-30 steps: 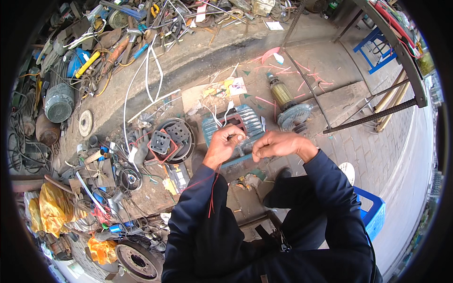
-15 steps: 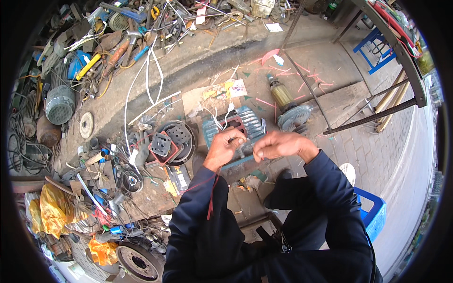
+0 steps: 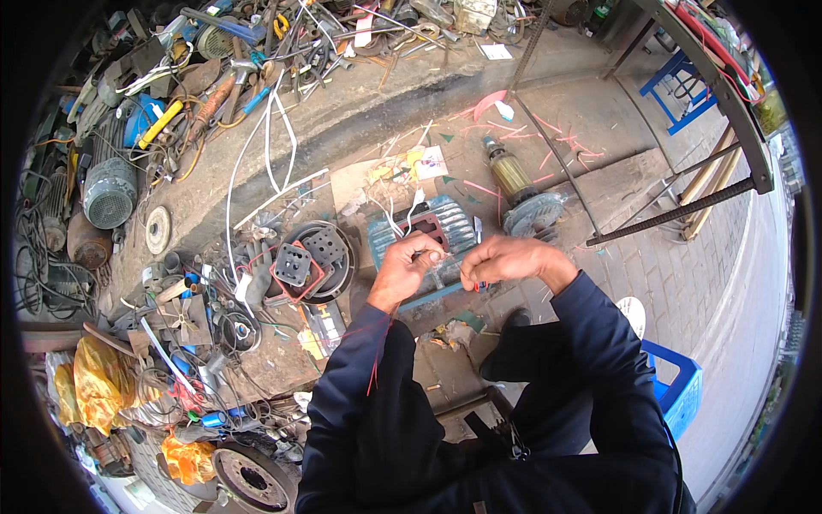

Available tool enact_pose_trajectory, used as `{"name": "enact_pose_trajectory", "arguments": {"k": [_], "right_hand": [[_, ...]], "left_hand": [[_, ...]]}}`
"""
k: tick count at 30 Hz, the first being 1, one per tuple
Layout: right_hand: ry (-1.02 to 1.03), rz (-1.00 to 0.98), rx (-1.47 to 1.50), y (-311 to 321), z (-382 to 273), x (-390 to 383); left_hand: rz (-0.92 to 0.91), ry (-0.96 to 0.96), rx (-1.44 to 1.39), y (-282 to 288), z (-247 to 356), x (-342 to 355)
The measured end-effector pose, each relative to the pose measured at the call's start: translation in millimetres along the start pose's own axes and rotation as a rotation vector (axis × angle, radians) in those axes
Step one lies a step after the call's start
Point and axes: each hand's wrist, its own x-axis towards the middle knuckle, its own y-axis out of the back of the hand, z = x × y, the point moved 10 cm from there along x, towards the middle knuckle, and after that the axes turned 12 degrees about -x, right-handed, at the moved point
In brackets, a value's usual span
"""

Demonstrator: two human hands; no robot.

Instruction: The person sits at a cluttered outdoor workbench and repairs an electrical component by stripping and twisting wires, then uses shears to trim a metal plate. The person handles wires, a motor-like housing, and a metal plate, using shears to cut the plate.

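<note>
Over a ribbed blue-grey motor housing (image 3: 462, 224), both my hands work close together. My left hand (image 3: 401, 272) is closed, thumb and forefinger pinched on what looks like the end of a thin red wire (image 3: 374, 368), whose strands hang by my left sleeve. My right hand (image 3: 514, 261) is closed just to the right, fingertips bent down; a small red and blue thing shows under them, too hidden to name. On the housing sits a dark red terminal box (image 3: 427, 226), partly covered by my left hand. White leads (image 3: 396, 221) rise out of it.
A motor rotor with a fan cover (image 3: 533, 214) lies right of the housing. A round pan with grey box parts (image 3: 324, 248) stands left. Scrap motors (image 3: 110, 193) and tools crowd the far left. A metal frame (image 3: 685, 206) and a blue stool (image 3: 681, 390) are at right.
The red wire strands by my left sleeve have swung slightly left. A small red and blue thing now shows under my right fingers. Both hands stay nearly in place.
</note>
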Motion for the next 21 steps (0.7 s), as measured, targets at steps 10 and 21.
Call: {"name": "enact_pose_trajectory", "arguments": {"k": [10, 21], "right_hand": [[0.092, 0.98, -0.244, 90.7, -59.5, -30.8], [0.212, 0.839, -0.729, -16.7, -89.4, 11.6]], "left_hand": [[0.19, -0.14, 0.415, 24.7, 44.9, 12.5], [0.409, 0.131, 0.17, 76.1, -1.5, 39.9]]}}
